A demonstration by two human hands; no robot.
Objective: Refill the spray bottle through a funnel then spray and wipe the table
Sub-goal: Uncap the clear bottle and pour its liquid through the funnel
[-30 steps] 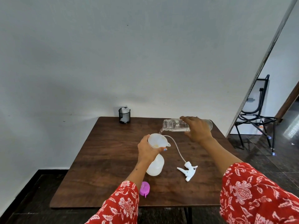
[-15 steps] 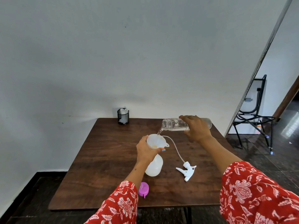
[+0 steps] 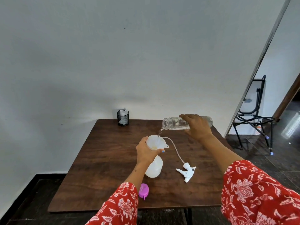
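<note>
- On the table (image 3: pixel 100 159), the spray bottle (image 3: pixel 154 168) is standing under a funnel (image 3: pixel 155 142), refilling underway.
- Left hand (image 3: pixel 146 153) is gripping the funnel; right hand (image 3: pixel 197 127) is gripping the tilted clear bottle (image 3: pixel 173 123), pouring.
- Trigger head (image 3: pixel 186 172) is lying detached beside it; spraying and wiping are waiting.

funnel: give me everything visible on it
The funnel is white, translucent plastic, with a wide round bowl and a small tab on its rim toward the right. It sits upright in the neck of the spray bottle on the table. The left hand grips it around the bowl's base. A thin stream of water from the clear bottle, tipped by the right hand, falls into the bowl. Its spout is hidden.
</note>
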